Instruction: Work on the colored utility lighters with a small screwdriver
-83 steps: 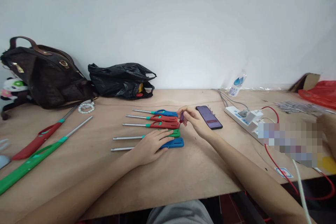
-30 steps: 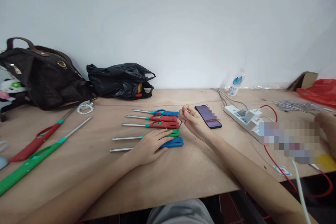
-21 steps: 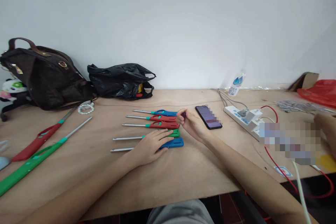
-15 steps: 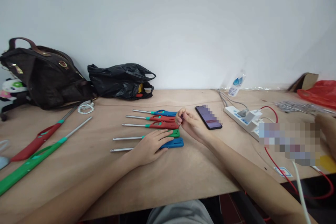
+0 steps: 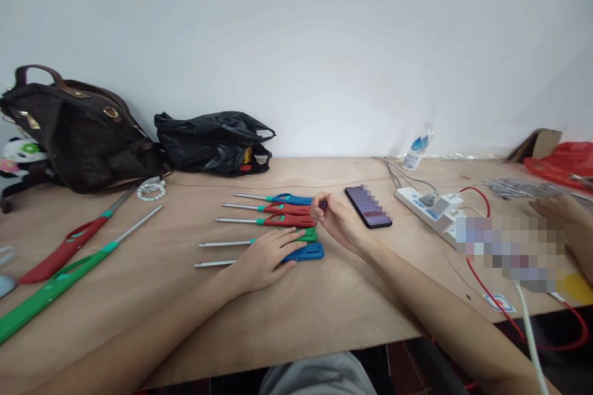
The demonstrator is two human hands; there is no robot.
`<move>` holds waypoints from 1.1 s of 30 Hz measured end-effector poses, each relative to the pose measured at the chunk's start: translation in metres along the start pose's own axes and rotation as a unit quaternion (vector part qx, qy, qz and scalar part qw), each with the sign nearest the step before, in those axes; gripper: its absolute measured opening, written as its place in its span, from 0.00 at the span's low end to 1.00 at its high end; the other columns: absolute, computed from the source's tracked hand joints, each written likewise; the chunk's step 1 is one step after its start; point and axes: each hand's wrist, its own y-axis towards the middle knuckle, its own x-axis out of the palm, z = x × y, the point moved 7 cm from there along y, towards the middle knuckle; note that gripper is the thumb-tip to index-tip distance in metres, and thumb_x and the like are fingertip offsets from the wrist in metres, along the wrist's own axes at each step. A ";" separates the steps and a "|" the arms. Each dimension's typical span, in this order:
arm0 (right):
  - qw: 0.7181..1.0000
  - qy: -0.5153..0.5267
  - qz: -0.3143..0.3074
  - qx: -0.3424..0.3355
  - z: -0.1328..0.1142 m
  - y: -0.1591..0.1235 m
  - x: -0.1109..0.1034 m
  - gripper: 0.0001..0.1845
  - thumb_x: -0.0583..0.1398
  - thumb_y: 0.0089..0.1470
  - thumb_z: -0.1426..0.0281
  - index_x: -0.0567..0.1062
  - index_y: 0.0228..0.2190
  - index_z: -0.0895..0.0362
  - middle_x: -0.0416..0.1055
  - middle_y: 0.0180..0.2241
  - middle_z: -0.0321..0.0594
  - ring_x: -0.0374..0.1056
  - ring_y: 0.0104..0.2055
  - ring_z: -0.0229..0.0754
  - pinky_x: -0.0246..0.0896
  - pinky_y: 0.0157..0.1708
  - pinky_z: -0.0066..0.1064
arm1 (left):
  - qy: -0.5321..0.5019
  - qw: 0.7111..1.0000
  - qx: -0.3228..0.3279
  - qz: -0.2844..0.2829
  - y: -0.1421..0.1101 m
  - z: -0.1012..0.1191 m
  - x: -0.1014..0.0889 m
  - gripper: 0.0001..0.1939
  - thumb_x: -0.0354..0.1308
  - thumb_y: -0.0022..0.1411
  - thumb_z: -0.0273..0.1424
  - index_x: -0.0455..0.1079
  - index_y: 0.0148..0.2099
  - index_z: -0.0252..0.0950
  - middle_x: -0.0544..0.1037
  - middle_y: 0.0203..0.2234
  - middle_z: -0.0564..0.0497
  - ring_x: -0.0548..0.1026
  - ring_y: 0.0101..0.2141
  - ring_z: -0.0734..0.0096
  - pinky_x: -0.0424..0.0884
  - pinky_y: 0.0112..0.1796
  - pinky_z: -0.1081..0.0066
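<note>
My left hand (image 5: 264, 261) lies flat with fingers stretched over the green lighter (image 5: 308, 234) and the blue lighter (image 5: 310, 252) nearest me. Both are long-necked gas lighters with metal tubes pointing left. My right hand (image 5: 340, 222) is closed around a small screwdriver (image 5: 323, 204) with a dark purple handle, mostly hidden by the fingers. Its thin shaft points down to the handle end of the green lighter. Beyond it lie two red lighters (image 5: 290, 220) and another blue lighter (image 5: 290, 199), parallel in the row.
At left lie a red lighter (image 5: 65, 250), a green lighter (image 5: 60, 284) and a bead bracelet (image 5: 151, 191). A dark bag (image 5: 92, 136) and black plastic bag (image 5: 204, 142) stand behind. Rightward are a phone (image 5: 368, 207), power strip (image 5: 424, 210), bottle (image 5: 418, 148) and another person's hand (image 5: 563, 210).
My right hand has turned slightly at the wrist, its fingers shifting around the screwdriver. My left hand stays put. The other person's hand has moved further into view at the right.
</note>
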 end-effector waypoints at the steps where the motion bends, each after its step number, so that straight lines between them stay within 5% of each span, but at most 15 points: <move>1: 1.000 0.010 0.002 -0.002 0.000 0.000 0.000 0.18 0.60 0.52 0.51 0.66 0.29 0.53 0.53 0.23 0.33 0.50 0.26 0.39 0.49 0.29 0.32 | -0.001 1.000 -0.001 -0.001 0.000 0.000 0.000 0.19 0.51 0.66 0.32 0.64 0.59 0.41 0.64 0.60 0.47 0.63 0.59 0.56 0.62 0.56 0.54; 27: 0.999 -0.006 -0.028 -0.020 -0.003 -0.002 0.004 0.19 0.55 0.57 0.51 0.66 0.27 0.54 0.54 0.23 0.34 0.50 0.27 0.39 0.48 0.30 0.32 | 0.008 1.000 -0.006 -0.015 0.001 0.001 0.000 0.19 0.51 0.66 0.32 0.63 0.59 0.39 0.63 0.60 0.47 0.62 0.59 0.55 0.63 0.56 0.53; 33: 0.999 0.005 -0.026 -0.026 -0.007 -0.003 0.007 0.16 0.62 0.53 0.55 0.63 0.31 0.52 0.56 0.23 0.32 0.52 0.27 0.39 0.48 0.31 0.31 | 0.005 1.000 -0.005 -0.015 0.001 0.001 0.000 0.19 0.51 0.66 0.32 0.63 0.59 0.40 0.63 0.61 0.47 0.62 0.59 0.55 0.62 0.56 0.52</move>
